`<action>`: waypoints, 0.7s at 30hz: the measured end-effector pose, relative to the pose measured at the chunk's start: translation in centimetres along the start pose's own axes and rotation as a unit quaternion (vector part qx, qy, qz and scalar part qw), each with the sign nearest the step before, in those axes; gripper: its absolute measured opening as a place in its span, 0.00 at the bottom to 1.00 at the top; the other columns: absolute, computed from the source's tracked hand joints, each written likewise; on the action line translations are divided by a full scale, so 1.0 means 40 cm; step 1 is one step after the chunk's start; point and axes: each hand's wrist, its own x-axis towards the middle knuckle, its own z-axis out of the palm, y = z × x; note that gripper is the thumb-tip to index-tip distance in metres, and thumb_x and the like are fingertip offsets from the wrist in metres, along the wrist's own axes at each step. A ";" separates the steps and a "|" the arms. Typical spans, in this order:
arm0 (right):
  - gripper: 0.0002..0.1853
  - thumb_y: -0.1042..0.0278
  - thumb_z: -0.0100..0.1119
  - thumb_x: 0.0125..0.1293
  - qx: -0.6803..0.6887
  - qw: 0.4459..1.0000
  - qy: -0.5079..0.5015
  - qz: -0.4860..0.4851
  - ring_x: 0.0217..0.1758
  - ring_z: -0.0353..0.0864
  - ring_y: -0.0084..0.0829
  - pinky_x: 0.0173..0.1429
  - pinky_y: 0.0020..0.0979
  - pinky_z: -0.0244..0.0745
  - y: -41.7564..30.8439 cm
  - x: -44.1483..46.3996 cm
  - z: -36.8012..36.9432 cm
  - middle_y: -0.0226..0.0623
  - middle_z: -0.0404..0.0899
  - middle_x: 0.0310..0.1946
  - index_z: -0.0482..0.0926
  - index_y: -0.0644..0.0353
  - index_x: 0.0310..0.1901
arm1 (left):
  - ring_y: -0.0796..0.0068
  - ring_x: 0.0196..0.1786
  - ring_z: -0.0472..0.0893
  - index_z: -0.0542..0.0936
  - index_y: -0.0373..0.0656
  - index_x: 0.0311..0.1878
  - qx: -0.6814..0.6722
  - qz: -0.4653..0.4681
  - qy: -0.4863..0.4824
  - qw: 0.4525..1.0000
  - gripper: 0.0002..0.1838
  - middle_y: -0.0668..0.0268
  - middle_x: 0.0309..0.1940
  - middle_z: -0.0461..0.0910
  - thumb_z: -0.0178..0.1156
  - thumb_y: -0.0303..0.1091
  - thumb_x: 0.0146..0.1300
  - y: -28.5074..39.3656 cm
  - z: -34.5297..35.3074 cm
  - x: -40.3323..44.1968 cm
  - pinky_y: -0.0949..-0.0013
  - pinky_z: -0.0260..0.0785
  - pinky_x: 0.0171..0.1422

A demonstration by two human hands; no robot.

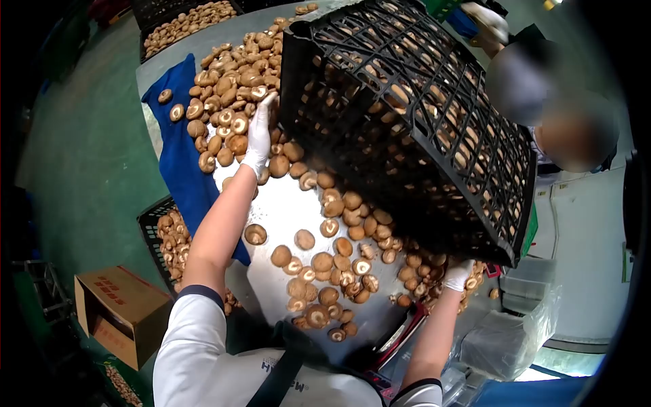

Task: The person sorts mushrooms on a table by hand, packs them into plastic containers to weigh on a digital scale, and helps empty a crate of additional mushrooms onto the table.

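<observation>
A large black plastic crate (420, 129) is tipped on its side over a metal table (271, 271), with mushrooms showing through its mesh. Brown mushrooms (230, 88) lie heaped at its left and scattered below it. My left hand (259, 134), in a white glove, is at the crate's left edge among the mushrooms; its fingers look extended, partly against the crate. My right hand (458, 273), also in a white glove, is under the crate's lower right corner; its fingers are mostly hidden there.
A blue cloth (186, 152) hangs over the table's left side. Crates of mushrooms stand at the far edge (186, 30) and lower left (173, 241). A cardboard box (122, 308) is at the left, clear plastic containers (502, 339) at the right. Another person (522, 81) stands behind the crate.
</observation>
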 end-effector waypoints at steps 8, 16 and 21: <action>0.30 0.42 0.36 0.76 -0.047 0.999 -0.001 -0.015 0.69 0.68 0.42 0.71 0.47 0.64 -0.041 0.057 0.071 0.36 0.70 0.67 0.66 0.50 0.70 | 0.64 0.73 0.63 0.65 0.33 0.70 0.026 -0.005 0.075 0.997 0.34 0.55 0.70 0.66 0.37 0.56 0.78 0.239 0.117 0.074 0.66 0.49 0.78; 0.30 0.43 0.37 0.76 -0.054 0.994 0.083 -0.045 0.69 0.68 0.43 0.72 0.47 0.64 0.127 -0.221 -0.036 0.37 0.69 0.68 0.65 0.52 0.70 | 0.61 0.64 0.66 0.64 0.42 0.70 0.489 0.534 -0.141 0.675 0.32 0.55 0.64 0.64 0.51 0.50 0.68 0.496 0.492 0.156 0.55 0.59 0.69; 0.30 0.43 0.37 0.76 -0.050 0.994 0.083 -0.045 0.69 0.67 0.43 0.72 0.48 0.63 0.170 -0.296 -0.025 0.37 0.68 0.69 0.65 0.53 0.71 | 0.53 0.81 0.45 0.56 0.48 0.77 0.562 0.358 -0.388 0.637 0.44 0.52 0.79 0.46 0.36 0.71 0.69 0.498 0.595 0.117 0.47 0.35 0.82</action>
